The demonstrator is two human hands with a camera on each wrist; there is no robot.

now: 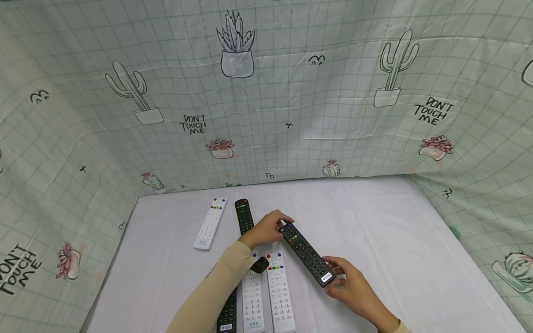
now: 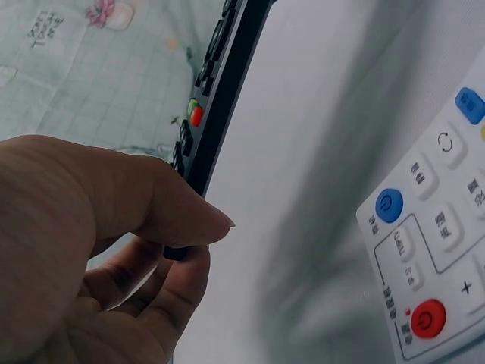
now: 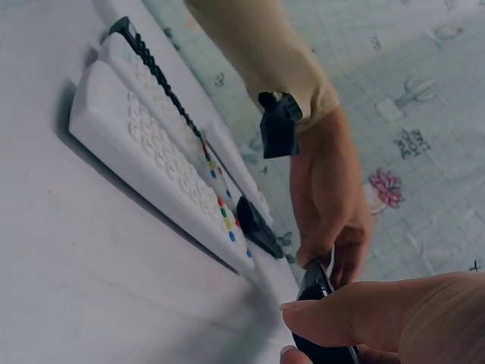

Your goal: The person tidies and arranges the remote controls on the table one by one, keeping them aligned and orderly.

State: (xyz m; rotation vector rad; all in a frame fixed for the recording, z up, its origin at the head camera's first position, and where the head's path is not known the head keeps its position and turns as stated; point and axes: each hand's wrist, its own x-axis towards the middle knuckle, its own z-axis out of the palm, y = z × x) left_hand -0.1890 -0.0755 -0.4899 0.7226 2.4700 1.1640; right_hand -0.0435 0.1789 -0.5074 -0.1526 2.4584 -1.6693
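Note:
A black remote control [image 1: 307,253] with rows of buttons and a white label at its near end slants between both hands, above the white tabletop. My left hand [image 1: 268,227] pinches its far end between thumb and fingers; the left wrist view shows that remote control [image 2: 227,98] edge-on. At the label end, my right hand [image 1: 350,286] grips it with thumb and fingers. Just left of it lies a white remote control [image 1: 281,291], buttons up. Beside that one is a second white remote control [image 1: 252,300], partly covered by the left wrist's black camera [image 1: 260,265].
A white remote control [image 1: 210,224] lies at the back left. Near it, a black remote control [image 1: 244,215] is partly hidden behind the left arm, and another black one [image 1: 227,314] shows at the front. A patterned cloth [image 1: 266,101] rises behind the white table [image 1: 354,217].

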